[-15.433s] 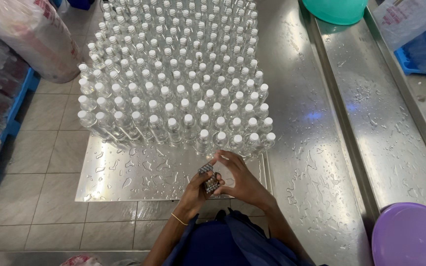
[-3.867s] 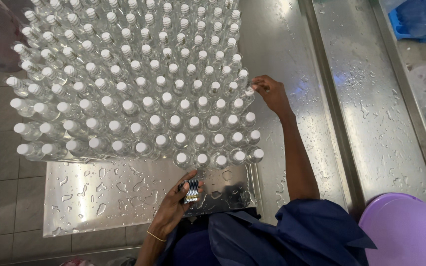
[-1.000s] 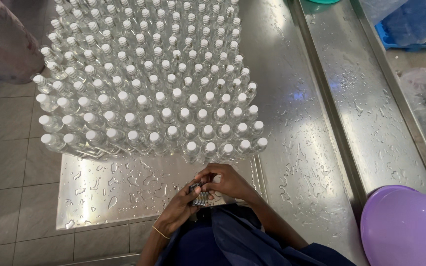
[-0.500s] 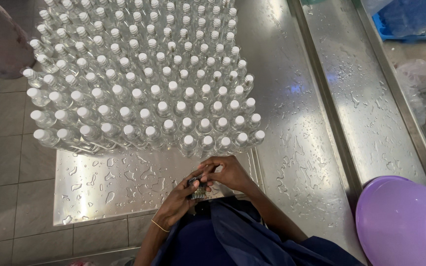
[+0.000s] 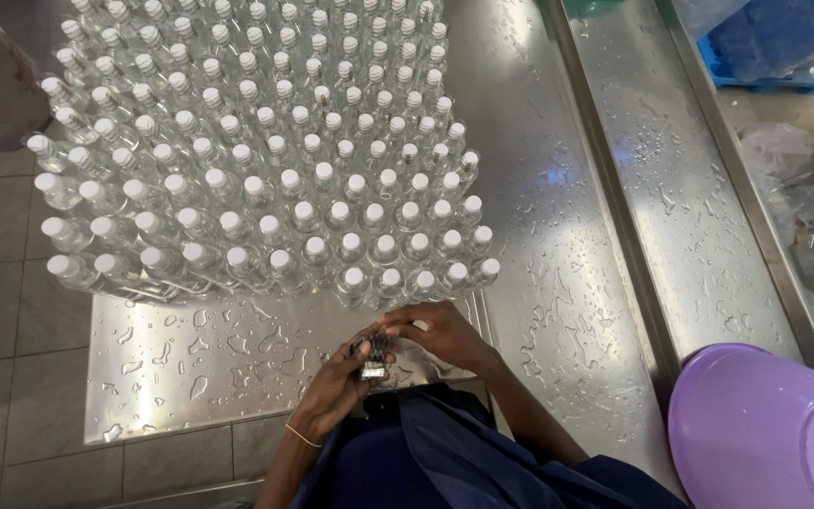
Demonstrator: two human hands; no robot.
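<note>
- Both our left hand (image 5: 336, 382) and right hand (image 5: 440, 332) pinch a small dark object (image 5: 375, 356).
- Beyond it, capped bottles (image 5: 266, 160) crowd the wet steel table (image 5: 539, 236).
- Right of it, a purple tub (image 5: 770, 429).

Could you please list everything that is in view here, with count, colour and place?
Bottles: many, too many to count; clear with white caps; packed upright in rows on the upper left of the table.
Table: one, shiny metal, wet with droplets, across the middle.
Basin: one, purple, lower right corner.
Crate: one, blue, upper right.
Floor tiles: grey, left edge and bottom.
Small object: one, dark, held between both hands; its kind is unclear.
Bracelet: one, thin, gold-coloured, left wrist.
Left hand: holds the small object at the table's near edge.
Right hand: fingers on the small object.
</note>
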